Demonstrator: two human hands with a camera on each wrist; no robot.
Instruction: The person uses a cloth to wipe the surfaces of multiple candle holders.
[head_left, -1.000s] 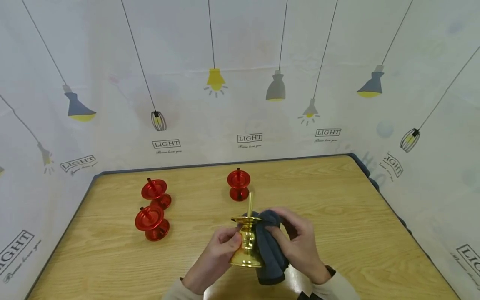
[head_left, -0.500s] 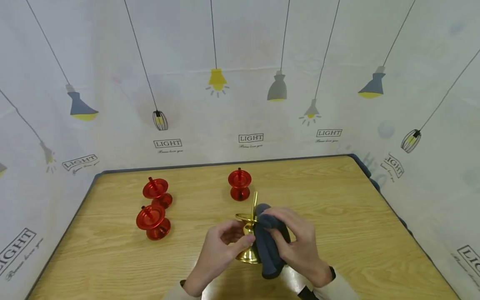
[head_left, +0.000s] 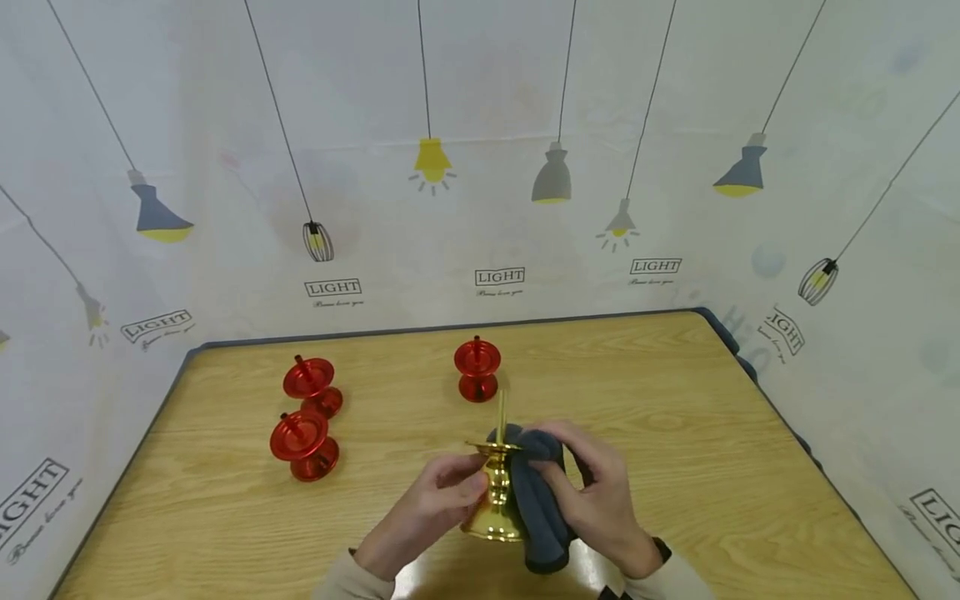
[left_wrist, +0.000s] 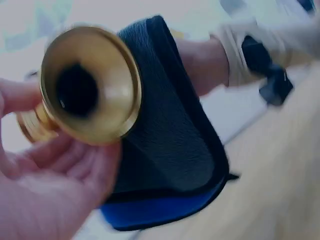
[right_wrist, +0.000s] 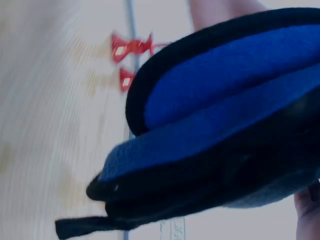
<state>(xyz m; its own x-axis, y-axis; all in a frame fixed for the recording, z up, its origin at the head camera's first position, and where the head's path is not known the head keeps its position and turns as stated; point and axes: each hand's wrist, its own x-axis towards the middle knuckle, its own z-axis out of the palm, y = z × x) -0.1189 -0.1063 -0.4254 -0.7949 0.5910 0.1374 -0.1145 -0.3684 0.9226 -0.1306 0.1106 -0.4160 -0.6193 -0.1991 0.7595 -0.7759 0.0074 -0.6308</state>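
A shiny gold candlestick (head_left: 495, 523), with a flared base, a round drip dish and a thin upright rod, is held nearly upright above the table. My left hand (head_left: 429, 507) pinches it from the left, below the dish. My right hand (head_left: 602, 504) grips a folded grey-blue cloth (head_left: 542, 517) that lies against the candlestick's right side and dish. In the left wrist view the candlestick's hollow base (left_wrist: 112, 95) faces the camera, with the cloth (left_wrist: 170, 135) behind it. The cloth's bright blue inner face (right_wrist: 225, 75) fills much of the right wrist view.
Two red candlesticks, a front one (head_left: 302, 442) and a rear one (head_left: 311, 382), stand close together at the table's left. A third red candlestick (head_left: 477, 367) stands beyond the hands. Behind the wooden table (head_left: 675, 400) hangs a lamp-printed backdrop (head_left: 405, 275).
The candlestick leaned right half a second ago and now stands straighter and slightly lower. Both hands and the cloth shifted with it. The red candlesticks stayed in place.
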